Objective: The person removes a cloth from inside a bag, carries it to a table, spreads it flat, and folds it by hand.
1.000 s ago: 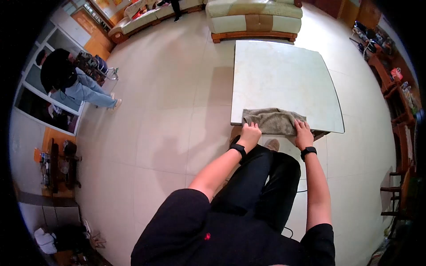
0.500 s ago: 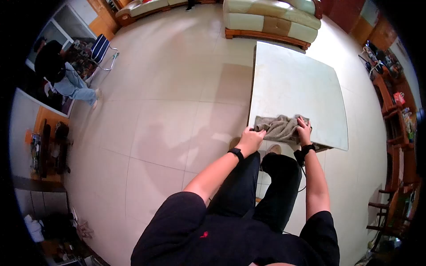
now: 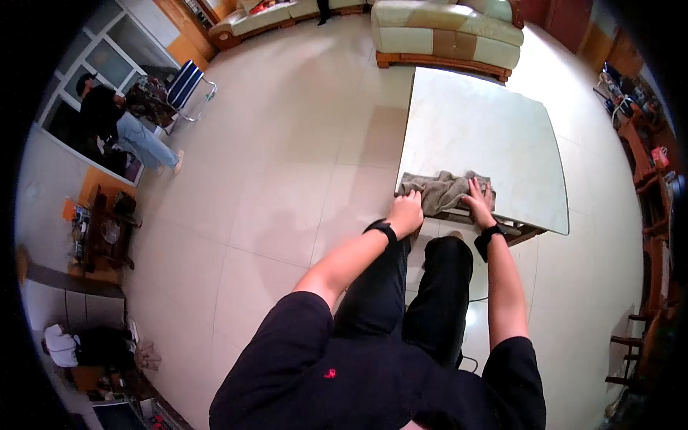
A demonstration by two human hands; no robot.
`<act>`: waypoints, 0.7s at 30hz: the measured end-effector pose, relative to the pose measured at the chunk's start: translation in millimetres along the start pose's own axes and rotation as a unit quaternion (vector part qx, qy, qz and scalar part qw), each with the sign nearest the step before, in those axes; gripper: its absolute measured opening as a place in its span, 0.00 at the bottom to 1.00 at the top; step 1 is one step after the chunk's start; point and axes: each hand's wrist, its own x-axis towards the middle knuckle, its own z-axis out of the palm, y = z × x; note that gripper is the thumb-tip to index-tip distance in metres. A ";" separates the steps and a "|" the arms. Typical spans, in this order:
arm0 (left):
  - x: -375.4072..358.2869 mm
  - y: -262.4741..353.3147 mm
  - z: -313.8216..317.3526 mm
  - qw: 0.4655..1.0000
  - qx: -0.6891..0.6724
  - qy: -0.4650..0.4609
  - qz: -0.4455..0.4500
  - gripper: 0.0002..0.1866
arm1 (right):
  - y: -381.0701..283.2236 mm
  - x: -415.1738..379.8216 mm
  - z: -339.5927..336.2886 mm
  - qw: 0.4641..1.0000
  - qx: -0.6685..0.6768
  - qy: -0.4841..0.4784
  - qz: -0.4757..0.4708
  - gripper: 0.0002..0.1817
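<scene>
Left hand (image 3: 405,213) pinches the bunched grey towel (image 3: 442,191) at the surface (image 3: 494,136) near edge, right hand (image 3: 478,201) flat, fingers spread on it; uneven pull could drag it off.

Pale floor tiles (image 3: 287,179) surround the white desk (image 3: 487,136). Beyond the desk stands a cream sofa (image 3: 448,32); far to its left, a folding chair (image 3: 188,82) and windows (image 3: 107,57). Wooden shelves (image 3: 645,143) line its right.

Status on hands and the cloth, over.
Left hand gripping cloth at table edge. Right hand flat on cloth. Nothing in the way.
</scene>
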 end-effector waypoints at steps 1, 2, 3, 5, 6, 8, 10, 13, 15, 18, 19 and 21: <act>0.2 8.4 12.2 0.999 0.031 0.013 -0.010 0.21 | 0.5 -1.7 1.8 0.999 -0.054 -0.001 -0.005 0.36; -0.3 15.2 24.3 0.998 0.061 0.023 -0.022 0.23 | 0.1 -3.3 5.7 0.994 -0.108 -0.003 -0.008 0.36; -1.1 25.2 26.4 0.998 0.050 0.010 -0.048 0.27 | -12.6 -9.3 -1.5 0.997 -0.072 0.005 0.011 0.36; -7.1 39.8 28.0 0.993 0.104 0.035 -0.037 0.29 | -24.3 -12.5 -6.9 0.996 -0.084 -0.005 0.027 0.36; -8.1 45.7 27.4 0.986 0.156 0.062 -0.024 0.31 | -27.0 -11.4 -8.6 0.996 -0.084 -0.010 0.035 0.36; -11.8 55.7 24.6 0.985 0.160 0.055 -0.029 0.34 | -26.7 -8.2 -9.2 0.995 -0.084 -0.027 0.045 0.36; -4.0 60.5 12.4 0.974 0.199 -0.012 0.107 0.29 | -30.8 -6.9 -9.7 0.994 -0.097 -0.027 0.050 0.36; 10.8 63.2 32.7 0.991 0.065 0.064 0.102 0.18 | -32.2 0.3 -6.8 0.994 -0.081 -0.017 0.064 0.36; 24.2 55.7 23.9 0.990 0.075 0.029 0.118 0.16 | -34.6 2.2 -6.5 0.991 -0.103 -0.021 0.085 0.36; 46.5 30.8 0.5 0.986 0.072 0.042 0.142 0.17 | -36.6 2.2 -14.3 0.994 -0.063 -0.027 0.087 0.36; 52.4 19.3 -5.1 0.991 0.048 0.040 0.122 0.18 | -34.6 4.3 -17.6 0.995 -0.054 -0.040 0.080 0.37; 57.3 1.1 -7.1 0.995 0.036 0.026 0.094 0.24 | -33.6 5.0 -16.4 0.993 -0.075 -0.049 0.083 0.37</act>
